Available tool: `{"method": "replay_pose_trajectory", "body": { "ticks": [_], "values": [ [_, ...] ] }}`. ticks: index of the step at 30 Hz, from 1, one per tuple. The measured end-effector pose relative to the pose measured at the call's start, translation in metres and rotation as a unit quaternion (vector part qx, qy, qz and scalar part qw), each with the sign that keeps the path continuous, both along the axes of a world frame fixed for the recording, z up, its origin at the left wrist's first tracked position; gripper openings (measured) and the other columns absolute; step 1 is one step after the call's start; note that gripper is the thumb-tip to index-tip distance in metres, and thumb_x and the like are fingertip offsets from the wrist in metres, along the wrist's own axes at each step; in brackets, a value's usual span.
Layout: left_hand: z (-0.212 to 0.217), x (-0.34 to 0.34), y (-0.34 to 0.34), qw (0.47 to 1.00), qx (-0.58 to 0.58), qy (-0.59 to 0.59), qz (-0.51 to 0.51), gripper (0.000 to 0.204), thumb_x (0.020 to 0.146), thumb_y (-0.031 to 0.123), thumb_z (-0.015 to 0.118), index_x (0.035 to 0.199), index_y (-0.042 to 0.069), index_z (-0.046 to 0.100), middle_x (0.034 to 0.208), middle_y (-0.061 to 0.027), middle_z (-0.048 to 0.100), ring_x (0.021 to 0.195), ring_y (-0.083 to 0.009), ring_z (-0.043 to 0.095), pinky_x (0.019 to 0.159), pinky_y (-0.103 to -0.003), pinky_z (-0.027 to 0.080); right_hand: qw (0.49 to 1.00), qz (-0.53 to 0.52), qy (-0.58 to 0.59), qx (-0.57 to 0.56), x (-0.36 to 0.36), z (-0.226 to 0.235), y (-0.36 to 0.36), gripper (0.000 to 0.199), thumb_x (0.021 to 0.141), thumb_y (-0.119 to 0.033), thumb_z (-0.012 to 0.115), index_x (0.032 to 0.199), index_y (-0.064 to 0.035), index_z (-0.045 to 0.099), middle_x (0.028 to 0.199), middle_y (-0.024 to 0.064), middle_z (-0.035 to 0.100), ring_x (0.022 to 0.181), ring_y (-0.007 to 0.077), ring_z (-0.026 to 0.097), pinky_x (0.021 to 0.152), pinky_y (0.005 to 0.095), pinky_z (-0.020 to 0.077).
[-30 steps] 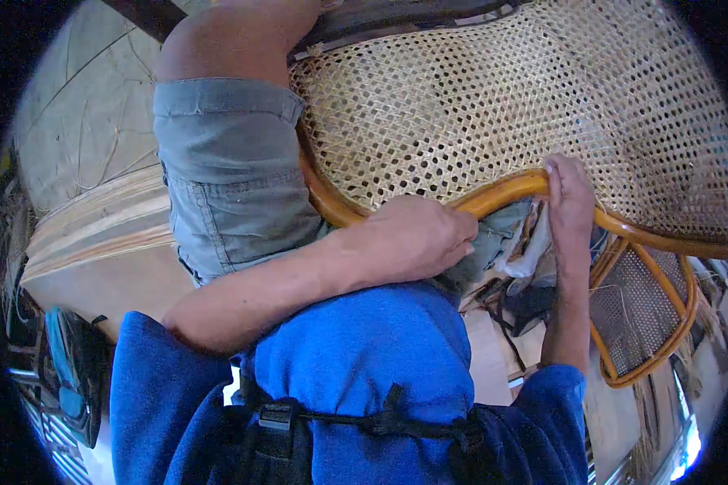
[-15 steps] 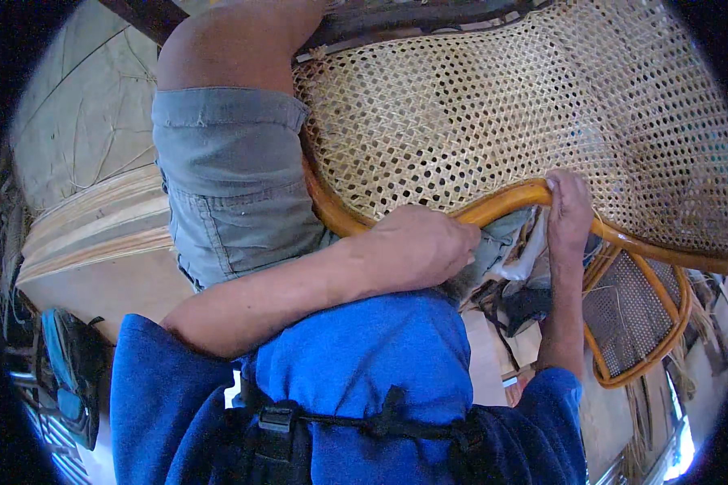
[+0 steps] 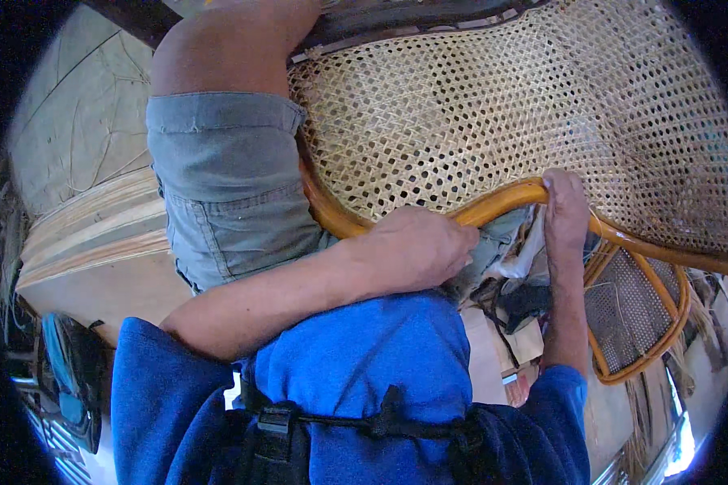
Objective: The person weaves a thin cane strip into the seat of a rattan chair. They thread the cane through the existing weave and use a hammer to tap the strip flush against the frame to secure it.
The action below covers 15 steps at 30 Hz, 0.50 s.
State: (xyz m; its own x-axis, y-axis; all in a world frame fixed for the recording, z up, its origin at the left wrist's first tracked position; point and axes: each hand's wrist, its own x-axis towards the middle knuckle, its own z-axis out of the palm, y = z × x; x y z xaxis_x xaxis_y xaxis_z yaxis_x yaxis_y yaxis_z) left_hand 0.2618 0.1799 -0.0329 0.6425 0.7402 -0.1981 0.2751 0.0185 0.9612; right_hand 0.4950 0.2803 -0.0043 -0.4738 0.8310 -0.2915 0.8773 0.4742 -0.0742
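Across my lap lies a large woven cane panel [image 3: 429, 105] set in a curved, varnished rattan frame [image 3: 505, 202]. My left hand [image 3: 425, 246] is closed around the near rail of this frame, its fingers curled underneath and partly hidden. Farther right, my right hand [image 3: 566, 206] is wrapped over the same rail just past its raised bend, with the fingertips at the edge of the weave. A thin loose strand shows beside the right hand. Whether either hand also pinches a strand is hidden.
At right stands a smaller rattan piece with a dark woven panel [image 3: 623, 311]. Stacked plywood sheets [image 3: 97, 267] lie at left, with a dark and teal bag [image 3: 73, 380] below them. Dark cloth [image 3: 522, 305] and wood scraps lie beneath my right forearm. Loose cane strips hang at lower right.
Both hands keep their places on the rattan rail. My right forearm and sleeve have shifted very slightly, and the view has moved a little.
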Motion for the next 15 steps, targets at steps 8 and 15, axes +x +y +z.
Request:
{"method": "replay_pose_trajectory", "body": {
  "ticks": [8,15],
  "values": [
    [-0.004,0.007,-0.002,1.000,-0.001,0.012,-0.021,0.021,0.084,0.028,0.050,0.088,0.007,0.054,0.071,-0.0166,0.059,0.065,-0.0358,0.060,0.058,-0.048,0.048,0.998,0.018,-0.056,-0.016,0.005,-0.002,-0.003,0.013,0.081,-0.005,0.046,0.093,-0.0039,0.052,0.085,0.0141,0.052,0.081,0.0312,0.054,0.072,0.0373,0.0442],
    [-0.012,0.007,-0.002,0.953,-0.206,-0.162,0.152,0.052,0.088,0.051,0.038,0.079,0.004,0.057,0.055,-0.0076,0.049,0.044,-0.0230,0.049,0.043,-0.036,0.041,0.970,-0.167,0.142,0.108,0.008,0.013,-0.027,0.019,0.085,-0.011,0.050,0.101,-0.0012,0.055,0.095,0.0138,0.058,0.084,0.0231,0.058,0.076,0.0326,0.0446]
  ]
}}
